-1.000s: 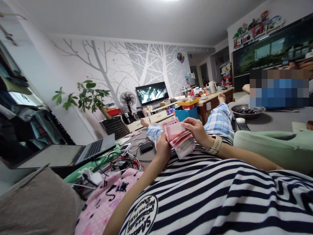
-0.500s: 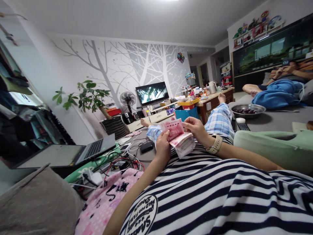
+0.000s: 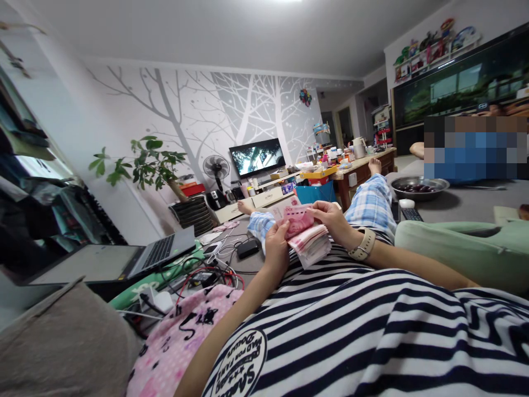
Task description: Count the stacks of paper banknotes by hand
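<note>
A thick folded stack of pink banknotes [image 3: 309,245] is gripped by my left hand [image 3: 278,242], the thumb pressed on its face. The lower half of the stack bends down over my striped shirt, its edges fanned. My right hand [image 3: 333,219], a pale watch on its wrist, pinches the upper right edge of one pink banknote [image 3: 299,219] between thumb and fingers. That note still lies under my left thumb. Other notes stand up behind it, partly hidden.
A laptop [image 3: 159,251], tangled cables and a black box [image 3: 248,248] lie to my left. To my right are a green cushion [image 3: 458,248], a remote [image 3: 411,214] and a metal bowl [image 3: 419,188] of dark fruit. Another person sits at far right, mostly blurred out.
The pinched banknote has tilted to the right, its upper edge now reaching my right fingers. More of the notes behind shows. My left hand keeps its hold on the stack.
</note>
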A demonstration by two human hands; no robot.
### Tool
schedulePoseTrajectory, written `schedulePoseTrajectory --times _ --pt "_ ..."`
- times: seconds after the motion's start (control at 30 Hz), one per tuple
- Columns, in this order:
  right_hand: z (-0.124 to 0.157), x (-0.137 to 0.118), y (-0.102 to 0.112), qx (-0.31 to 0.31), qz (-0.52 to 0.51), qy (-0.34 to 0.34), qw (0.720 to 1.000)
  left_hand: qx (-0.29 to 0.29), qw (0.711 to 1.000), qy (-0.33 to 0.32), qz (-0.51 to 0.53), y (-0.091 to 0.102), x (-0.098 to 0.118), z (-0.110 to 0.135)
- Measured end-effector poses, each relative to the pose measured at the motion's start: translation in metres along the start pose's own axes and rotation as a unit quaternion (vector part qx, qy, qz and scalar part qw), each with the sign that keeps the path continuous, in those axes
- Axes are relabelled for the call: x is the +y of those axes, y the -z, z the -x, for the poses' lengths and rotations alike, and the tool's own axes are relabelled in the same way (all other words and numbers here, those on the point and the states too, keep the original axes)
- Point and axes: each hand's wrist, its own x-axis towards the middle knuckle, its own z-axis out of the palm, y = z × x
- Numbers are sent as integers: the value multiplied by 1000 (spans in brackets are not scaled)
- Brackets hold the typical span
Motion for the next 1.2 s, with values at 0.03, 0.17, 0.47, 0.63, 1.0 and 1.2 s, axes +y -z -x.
schedulePoseTrajectory --times 0.03,0.17,0.47,0.63,1.0,1.2 --pt "0 0 0 1 2 0 1000 16 999 -15 -33 2 0 0" --pt "1 -3 -1 5 13 5 1000 70 979 -91 -169 10 2 0" --pt "4 -9 -2 8 38 16 999 62 971 -105 -204 11 3 4" --pt "3 -6 -2 9 5 7 1000 62 972 -101 -204 11 -3 0" --pt "3 -7 -3 15 -1 19 1000 48 972 -110 -204 13 -1 1" --pt "3 -5 -3 14 -15 16 1000 40 969 -120 -211 14 -5 -1"
